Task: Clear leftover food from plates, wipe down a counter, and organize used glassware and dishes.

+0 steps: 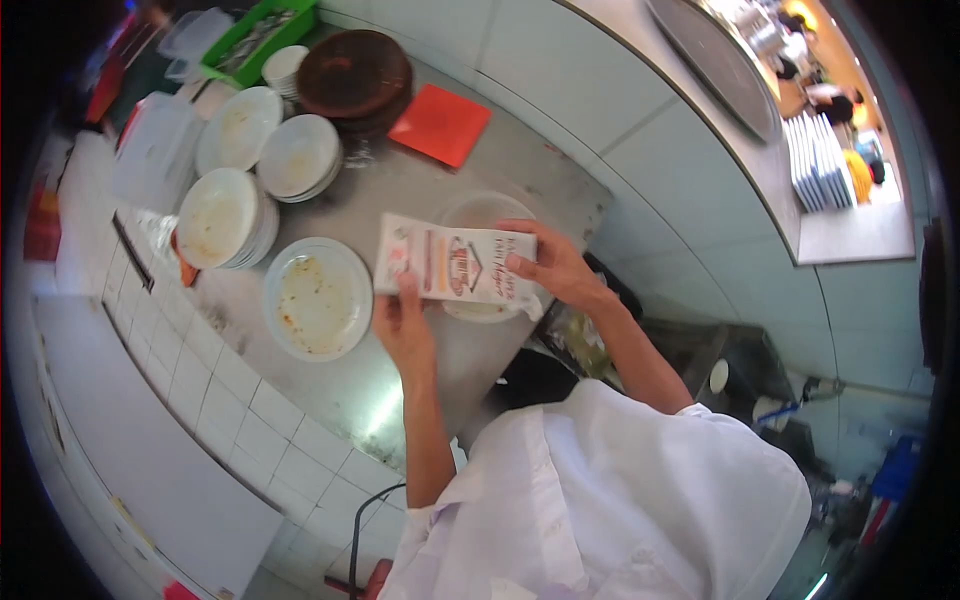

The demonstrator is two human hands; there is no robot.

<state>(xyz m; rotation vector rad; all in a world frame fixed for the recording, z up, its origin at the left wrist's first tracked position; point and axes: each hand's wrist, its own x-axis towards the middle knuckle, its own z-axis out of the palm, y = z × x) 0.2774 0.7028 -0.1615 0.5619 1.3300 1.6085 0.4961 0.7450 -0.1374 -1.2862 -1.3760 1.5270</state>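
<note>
Both my hands grip a white printed packet [457, 259] that bears writing and a red-and-orange design. My left hand [405, 326] pinches its near left end, thumb on top. My right hand [551, 262] grasps the opposite end, fingers along the far edge. A bit of crumpled white tissue or plastic [531, 307] shows below its right corner. Under the packet lies a white plate [491, 204], mostly hidden. To the left of my left hand rests a soiled white plate [319, 300] with yellowish food remains.
Stacks of used white plates [217, 217] and bowls [298, 157] stand on the steel table [450, 360]. Beyond are a brown round lidded container [354, 73], a red square item [442, 125], small white cups [285, 66], a green cutlery tray [259, 45] and clear plastic containers [157, 150]. A tiled wall [540, 82] borders the table.
</note>
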